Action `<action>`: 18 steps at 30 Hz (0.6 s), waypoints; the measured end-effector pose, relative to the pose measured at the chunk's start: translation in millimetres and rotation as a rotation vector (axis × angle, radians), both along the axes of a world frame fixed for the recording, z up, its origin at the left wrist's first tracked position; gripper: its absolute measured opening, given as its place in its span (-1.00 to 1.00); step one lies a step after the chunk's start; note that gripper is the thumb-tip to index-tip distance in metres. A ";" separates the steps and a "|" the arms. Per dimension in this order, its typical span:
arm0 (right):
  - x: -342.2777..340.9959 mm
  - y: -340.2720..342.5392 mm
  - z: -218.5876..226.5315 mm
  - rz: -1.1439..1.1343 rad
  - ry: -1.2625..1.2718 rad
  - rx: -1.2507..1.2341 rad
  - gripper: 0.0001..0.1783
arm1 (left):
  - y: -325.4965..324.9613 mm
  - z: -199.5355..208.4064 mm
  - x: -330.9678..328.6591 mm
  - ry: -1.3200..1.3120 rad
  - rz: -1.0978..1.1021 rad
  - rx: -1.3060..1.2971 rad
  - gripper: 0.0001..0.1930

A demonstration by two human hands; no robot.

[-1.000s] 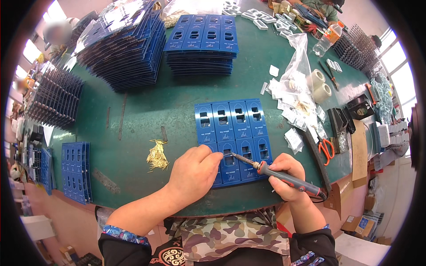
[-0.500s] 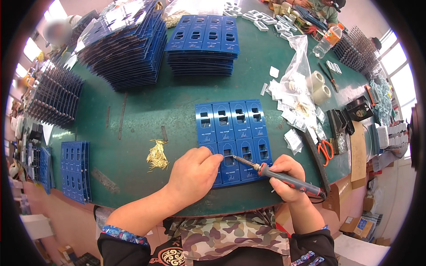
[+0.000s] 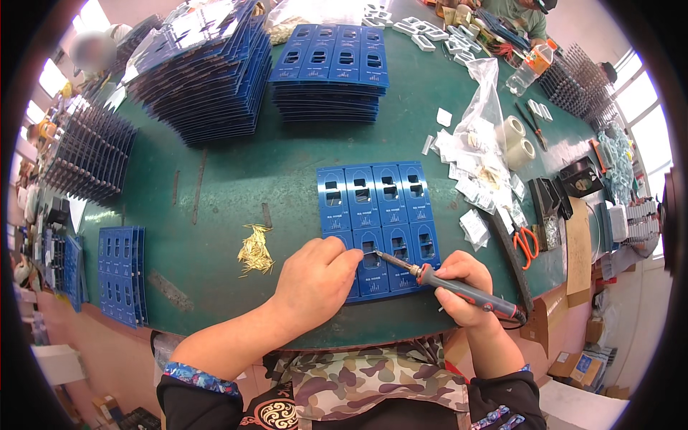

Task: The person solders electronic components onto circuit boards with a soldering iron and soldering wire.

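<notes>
Boards (image 3: pixel 89 161) stand in a dark block at the left edge of the table (image 3: pixel 233 172), and a small group of blue panels (image 3: pixel 118 276) sits by its near left corner. Towards the far edge rises a tall, uneven stack of blue boards (image 3: pixel 197 89). A loose pile of gold pins (image 3: pixel 254 252) lies nearer the near edge, just beside the left hand (image 3: pixel 315 279), whose fingertips are pinched together on a thin pale strand (image 3: pixel 368 251). A lower, neater stack (image 3: pixel 326 100) stands beyond, by the far edge. The blue circuit panel (image 3: pixel 375 183) lies flat near the middle of the near edge, partly under the left hand. In its nearer row, the tip of a soldering iron (image 3: pixel 487 297) points into the second window from the left; whether it touches is too small to tell. The right hand (image 3: pixel 467 309) is wrapped around the iron's grey and red handle. Further right lie small white packets (image 3: pixel 473 226), a clear plastic bag (image 3: pixel 481 100), two pale rolls (image 3: pixel 519 152) and an orange-handled tool (image 3: pixel 529 247) towards the right edge
</notes>
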State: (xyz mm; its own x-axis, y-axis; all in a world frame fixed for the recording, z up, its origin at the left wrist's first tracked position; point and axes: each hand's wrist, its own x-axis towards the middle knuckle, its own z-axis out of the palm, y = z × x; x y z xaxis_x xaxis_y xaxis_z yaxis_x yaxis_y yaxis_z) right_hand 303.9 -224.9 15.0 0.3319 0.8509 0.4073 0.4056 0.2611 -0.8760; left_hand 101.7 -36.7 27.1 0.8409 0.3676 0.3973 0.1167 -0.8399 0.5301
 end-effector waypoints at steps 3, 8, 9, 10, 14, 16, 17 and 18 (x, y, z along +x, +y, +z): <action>-2.1 -3.3 -5.8 -0.005 0.173 0.005 -0.77 | 0.0 3.1 0.1 -0.005 -0.001 -0.015 -0.83; -1.7 -3.1 -2.2 -0.038 0.171 0.028 -0.77 | 2.1 2.8 -1.4 -0.030 0.013 -0.051 -0.83; -1.5 -2.3 -1.2 -0.011 0.105 0.020 -0.76 | 2.2 2.7 -1.5 -0.022 0.008 -0.051 -0.83; -1.9 -1.6 0.2 -0.010 0.104 0.020 -0.76 | 1.9 2.9 -1.8 -0.024 0.008 -0.051 -0.83; -2.3 0.3 2.3 0.001 0.018 0.014 -0.75 | 1.1 1.5 -1.8 -0.009 0.000 -0.009 -0.83; -1.8 0.5 2.2 0.000 0.006 0.015 -0.75 | 1.0 0.9 -1.3 -0.009 -0.001 0.000 -0.83; -1.4 0.6 2.0 0.004 -0.002 0.014 -0.75 | 0.8 1.2 -0.9 -0.005 -0.001 0.005 -0.83; -1.1 0.8 1.8 0.007 -0.010 0.012 -0.74 | 0.7 1.4 -0.5 -0.002 0.000 0.010 -0.83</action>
State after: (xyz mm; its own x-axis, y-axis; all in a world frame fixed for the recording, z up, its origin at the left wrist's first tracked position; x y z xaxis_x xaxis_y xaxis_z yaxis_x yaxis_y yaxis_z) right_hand 302.8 -224.1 16.9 0.3216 0.8482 0.4209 0.4120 0.2749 -0.8687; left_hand 101.1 -36.1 28.5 0.8401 0.3637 0.4025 0.1159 -0.8452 0.5217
